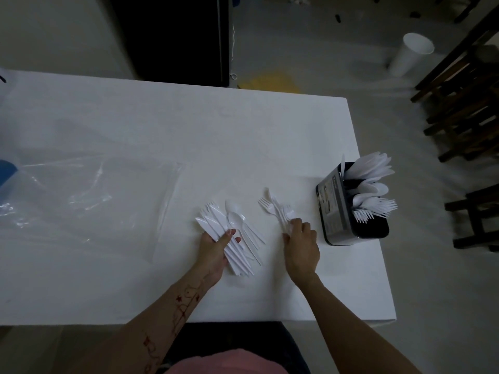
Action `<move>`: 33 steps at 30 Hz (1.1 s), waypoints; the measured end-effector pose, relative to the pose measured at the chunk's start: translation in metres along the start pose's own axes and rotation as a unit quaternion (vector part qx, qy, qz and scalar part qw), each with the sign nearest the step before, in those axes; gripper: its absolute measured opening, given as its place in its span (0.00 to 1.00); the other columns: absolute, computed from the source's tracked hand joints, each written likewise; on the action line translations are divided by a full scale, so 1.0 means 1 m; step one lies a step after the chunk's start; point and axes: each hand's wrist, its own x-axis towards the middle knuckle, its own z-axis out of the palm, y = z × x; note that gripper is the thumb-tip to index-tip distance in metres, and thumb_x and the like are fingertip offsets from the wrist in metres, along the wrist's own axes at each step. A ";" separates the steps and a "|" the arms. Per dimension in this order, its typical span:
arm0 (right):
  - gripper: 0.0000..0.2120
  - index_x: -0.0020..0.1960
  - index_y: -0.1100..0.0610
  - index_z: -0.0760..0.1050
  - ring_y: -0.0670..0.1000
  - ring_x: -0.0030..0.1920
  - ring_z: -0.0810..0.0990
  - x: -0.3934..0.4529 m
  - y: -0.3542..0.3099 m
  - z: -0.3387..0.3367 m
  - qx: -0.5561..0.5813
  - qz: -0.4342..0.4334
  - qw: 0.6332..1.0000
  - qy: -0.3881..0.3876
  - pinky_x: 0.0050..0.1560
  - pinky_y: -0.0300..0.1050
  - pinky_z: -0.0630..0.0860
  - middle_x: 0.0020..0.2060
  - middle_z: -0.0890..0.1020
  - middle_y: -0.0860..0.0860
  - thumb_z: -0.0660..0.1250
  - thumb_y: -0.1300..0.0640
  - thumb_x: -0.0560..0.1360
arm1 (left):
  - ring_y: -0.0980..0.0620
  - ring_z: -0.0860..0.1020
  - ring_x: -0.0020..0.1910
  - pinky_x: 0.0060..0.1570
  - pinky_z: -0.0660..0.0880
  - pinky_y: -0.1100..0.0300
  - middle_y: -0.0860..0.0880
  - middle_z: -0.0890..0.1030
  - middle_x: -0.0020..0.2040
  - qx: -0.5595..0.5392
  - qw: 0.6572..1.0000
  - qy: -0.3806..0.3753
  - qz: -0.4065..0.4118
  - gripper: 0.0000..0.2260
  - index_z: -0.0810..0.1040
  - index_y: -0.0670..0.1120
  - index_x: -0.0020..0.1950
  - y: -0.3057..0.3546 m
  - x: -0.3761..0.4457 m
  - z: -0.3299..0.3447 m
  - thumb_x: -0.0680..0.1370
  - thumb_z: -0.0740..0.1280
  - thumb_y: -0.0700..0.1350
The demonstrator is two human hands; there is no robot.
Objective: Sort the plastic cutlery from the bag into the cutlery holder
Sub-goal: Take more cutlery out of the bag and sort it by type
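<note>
1. Two bare hands work over the white rectangular table; the left hand is closed on a fanned bundle of white plastic knives, thumb pressed across the handles, with at least one white fork's tines showing at the bundle's far end; the exact knife count cannot be told, several at least.
2. Just right of that bundle lie two or three white plastic spoons on the tabletop, handles crossing the knife handles.
3. The right hand has its fingers curled around the handles of a small cluster of white plastic forks, roughly three or four, tines pointing away from the person.
4. The black rectangular cutlery holder with a printed label stands near the table's right edge, just beside the right hand; it already holds many knives, spoons and forks, grouped separately.
5. A clear, flat plastic bag lies to the left, well apart from the holder; a white cup lies on the floor; dark wooden chairs stand to the right.
</note>
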 end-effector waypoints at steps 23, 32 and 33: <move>0.07 0.51 0.57 0.79 0.53 0.50 0.78 -0.006 -0.015 0.012 0.068 -0.078 0.993 -0.056 0.40 0.49 0.78 0.49 0.79 0.52 0.68 0.55 0.77 | 0.49 0.80 0.42 0.35 0.80 0.56 0.47 0.81 0.43 0.003 1.000 0.012 0.011 0.02 0.77 0.43 0.49 0.006 -0.004 0.000 0.78 0.66 0.37; 0.05 0.44 0.56 0.78 0.51 0.43 0.80 0.004 -0.021 0.009 0.130 0.032 0.987 -0.085 0.40 0.43 0.75 0.44 0.80 0.50 0.66 0.56 0.76 | 0.47 0.81 0.46 0.53 0.78 0.45 0.41 0.81 0.49 0.016 1.000 0.009 0.001 0.09 0.77 0.38 0.57 0.003 -0.002 0.003 0.77 0.67 0.38; 0.05 0.45 0.56 0.78 0.51 0.44 0.79 0.003 -0.020 0.008 0.121 0.021 0.989 -0.079 0.41 0.45 0.76 0.44 0.80 0.50 0.65 0.56 0.77 | 0.46 0.81 0.46 0.55 0.77 0.43 0.40 0.81 0.50 0.015 1.000 0.009 -0.001 0.10 0.77 0.38 0.58 0.003 -0.002 0.004 0.77 0.67 0.38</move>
